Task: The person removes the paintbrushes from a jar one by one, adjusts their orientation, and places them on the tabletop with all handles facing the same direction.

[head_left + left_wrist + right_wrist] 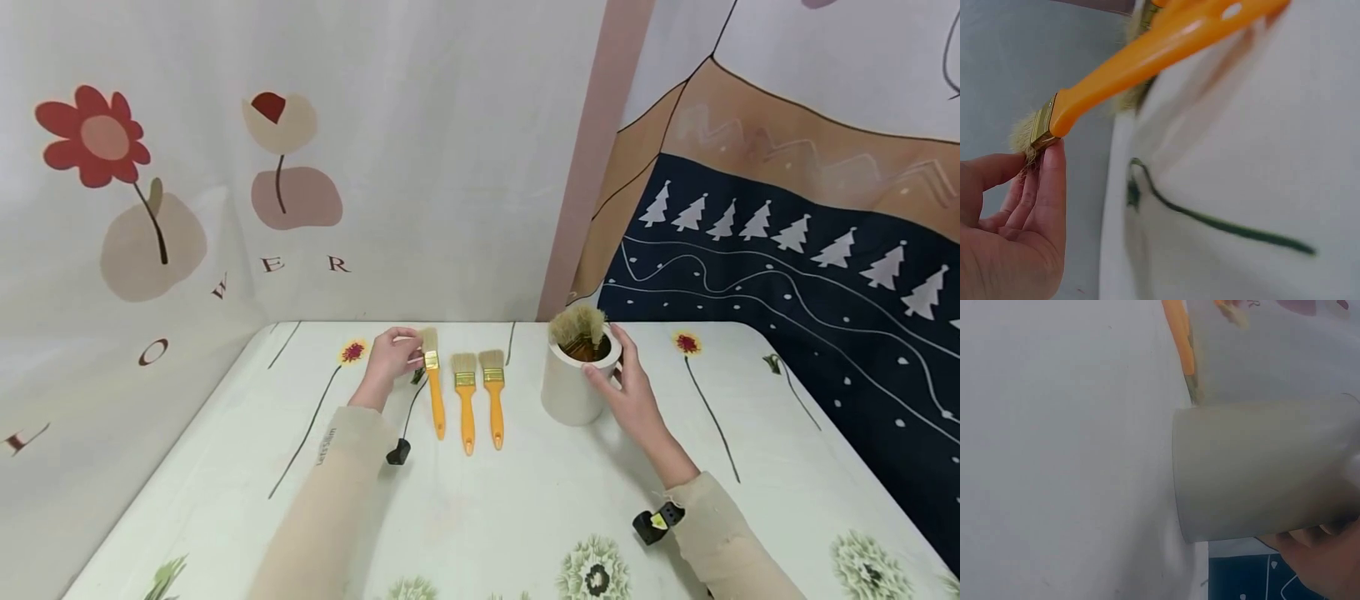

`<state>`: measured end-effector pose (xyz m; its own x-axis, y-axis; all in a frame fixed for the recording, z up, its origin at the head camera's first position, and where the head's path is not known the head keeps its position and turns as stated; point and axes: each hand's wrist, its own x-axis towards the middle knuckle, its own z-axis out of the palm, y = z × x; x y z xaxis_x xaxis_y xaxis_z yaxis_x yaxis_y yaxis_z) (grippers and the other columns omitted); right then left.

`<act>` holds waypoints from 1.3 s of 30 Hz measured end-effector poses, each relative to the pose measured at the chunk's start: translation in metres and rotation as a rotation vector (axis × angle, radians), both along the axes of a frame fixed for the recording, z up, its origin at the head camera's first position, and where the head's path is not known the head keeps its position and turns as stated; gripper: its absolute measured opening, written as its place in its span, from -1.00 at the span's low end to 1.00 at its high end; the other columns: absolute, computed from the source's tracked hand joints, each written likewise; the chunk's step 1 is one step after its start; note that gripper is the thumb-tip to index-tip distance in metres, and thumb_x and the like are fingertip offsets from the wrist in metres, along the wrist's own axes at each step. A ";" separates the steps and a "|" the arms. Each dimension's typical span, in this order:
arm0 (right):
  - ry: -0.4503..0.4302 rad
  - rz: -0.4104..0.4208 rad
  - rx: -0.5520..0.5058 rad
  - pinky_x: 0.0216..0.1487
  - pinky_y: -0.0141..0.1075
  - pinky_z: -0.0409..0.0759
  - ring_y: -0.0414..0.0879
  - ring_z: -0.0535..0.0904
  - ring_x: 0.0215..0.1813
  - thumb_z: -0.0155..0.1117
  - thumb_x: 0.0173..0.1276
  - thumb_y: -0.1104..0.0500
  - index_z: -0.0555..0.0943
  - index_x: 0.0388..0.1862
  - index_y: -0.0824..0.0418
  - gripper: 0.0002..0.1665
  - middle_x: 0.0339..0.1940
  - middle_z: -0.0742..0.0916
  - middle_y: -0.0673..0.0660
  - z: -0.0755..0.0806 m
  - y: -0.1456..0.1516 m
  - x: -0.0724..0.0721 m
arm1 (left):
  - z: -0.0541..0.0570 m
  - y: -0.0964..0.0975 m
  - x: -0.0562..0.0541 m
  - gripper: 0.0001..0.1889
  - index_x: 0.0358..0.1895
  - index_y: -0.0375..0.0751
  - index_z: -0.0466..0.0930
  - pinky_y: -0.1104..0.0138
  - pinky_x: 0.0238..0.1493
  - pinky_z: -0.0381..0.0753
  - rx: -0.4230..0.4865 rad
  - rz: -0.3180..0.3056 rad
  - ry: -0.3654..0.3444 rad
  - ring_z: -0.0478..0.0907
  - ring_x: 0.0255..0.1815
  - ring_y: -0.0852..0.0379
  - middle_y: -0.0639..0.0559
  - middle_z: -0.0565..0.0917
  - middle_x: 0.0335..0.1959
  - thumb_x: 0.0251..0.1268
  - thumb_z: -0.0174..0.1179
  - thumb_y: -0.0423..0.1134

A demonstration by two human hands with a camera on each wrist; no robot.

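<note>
My left hand (392,360) pinches a paintbrush (436,398) with an orange handle near its bristles and metal band, thumb on one side and fingers on the other. In the left wrist view, that brush's handle (1129,72) slants up and away from the fingertips. Two similar paintbrushes, one in the middle (467,404) and one on the right (495,400), lie side by side on the table. My right hand (637,400) grips the rim and side of a white cylindrical pot (564,392). Brushes with their bristles (577,325) upward stand inside it; their handles are hidden.
The white table (480,525) has printed flowers and stems. Behind it hangs a pale curtain (450,167) with flower prints, and at the right a dark cloth (750,267) with white trees. A small black device (651,527) is on the right wrist.
</note>
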<state>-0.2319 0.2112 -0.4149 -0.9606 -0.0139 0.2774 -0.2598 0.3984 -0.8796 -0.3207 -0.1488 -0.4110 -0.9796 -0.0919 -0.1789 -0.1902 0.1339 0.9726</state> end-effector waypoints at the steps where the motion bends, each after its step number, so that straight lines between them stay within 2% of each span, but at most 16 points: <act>1: 0.001 0.002 0.000 0.53 0.30 0.14 0.24 0.02 0.64 0.19 0.51 0.03 -0.13 0.64 0.15 -0.05 0.66 0.07 0.24 0.000 0.000 0.000 | -0.003 0.001 0.000 -0.73 0.14 -0.31 0.44 0.51 -0.23 0.72 -0.015 -0.006 -0.014 0.58 -0.35 0.29 -0.03 0.64 -0.21 0.51 0.06 -0.26; 5: 0.004 0.005 0.002 0.53 0.30 0.14 0.26 0.03 0.64 0.18 0.51 0.05 -0.12 0.64 0.16 -0.06 0.66 0.07 0.26 0.001 0.000 0.000 | -0.013 0.004 0.002 -0.75 0.13 -0.31 0.45 0.47 -0.28 0.71 -0.081 -0.028 -0.058 0.57 -0.36 0.25 -0.07 0.62 -0.20 0.52 0.03 -0.28; 12: 0.007 0.010 0.002 0.53 0.31 0.13 0.26 0.03 0.64 0.17 0.52 0.08 -0.12 0.64 0.14 -0.07 0.66 0.07 0.26 0.003 0.000 -0.001 | -0.024 0.007 0.002 -0.80 0.05 -0.31 0.49 0.49 -0.35 0.70 -0.105 -0.041 -0.103 0.61 -0.41 0.25 -0.09 0.66 -0.24 0.44 0.09 -0.35; 19: -0.006 0.001 0.011 0.53 0.31 0.15 0.25 0.03 0.64 0.17 0.52 0.06 -0.13 0.64 0.16 -0.07 0.67 0.06 0.25 0.006 -0.001 0.000 | -0.022 0.011 0.002 -0.80 0.02 -0.33 0.52 0.46 -0.32 0.72 -0.119 -0.023 -0.079 0.63 -0.40 0.21 -0.17 0.66 -0.16 0.39 0.13 -0.40; 25: -0.021 -0.006 0.012 0.53 0.29 0.15 0.28 0.03 0.63 0.17 0.53 0.06 -0.13 0.64 0.16 -0.07 0.66 0.06 0.26 0.003 -0.004 0.004 | -0.024 0.012 0.005 -0.80 0.01 -0.37 0.54 0.37 -0.16 0.75 -0.160 0.005 -0.030 0.66 -0.22 0.09 -0.23 0.65 -0.04 0.37 0.18 -0.44; 28: -0.025 -0.004 0.021 0.53 0.29 0.16 0.29 0.03 0.63 0.17 0.53 0.05 -0.13 0.64 0.17 -0.07 0.66 0.06 0.27 0.000 -0.004 0.005 | -0.021 0.011 0.007 -0.79 0.03 -0.36 0.54 0.27 -0.01 0.74 -0.198 0.037 0.013 0.65 -0.09 -0.01 -0.26 0.64 0.02 0.37 0.18 -0.43; 31: -0.018 -0.005 0.023 0.52 0.30 0.16 0.29 0.04 0.63 0.17 0.52 0.04 -0.13 0.64 0.17 -0.06 0.66 0.07 0.28 -0.001 -0.003 0.005 | -0.013 0.013 0.006 -0.78 0.05 -0.34 0.54 0.18 0.13 0.70 -0.189 0.068 0.059 0.62 0.03 -0.09 -0.28 0.64 0.07 0.39 0.17 -0.42; 35: -0.004 -0.015 0.029 0.51 0.32 0.16 0.29 0.04 0.62 0.18 0.52 0.03 -0.13 0.63 0.18 -0.05 0.65 0.08 0.29 -0.001 -0.001 0.003 | 0.002 0.023 0.005 -0.75 0.09 -0.32 0.52 0.16 0.22 0.66 -0.105 0.066 0.108 0.60 0.12 -0.10 -0.27 0.63 0.13 0.39 0.17 -0.41; 39: -0.005 -0.012 0.032 0.51 0.32 0.16 0.29 0.04 0.63 0.18 0.51 0.03 -0.13 0.63 0.18 -0.05 0.65 0.07 0.29 0.000 -0.001 0.002 | 0.022 0.039 0.009 -0.73 0.10 -0.33 0.52 0.22 0.19 0.69 -0.020 0.025 0.163 0.63 0.12 -0.09 -0.26 0.64 0.13 0.37 0.21 -0.41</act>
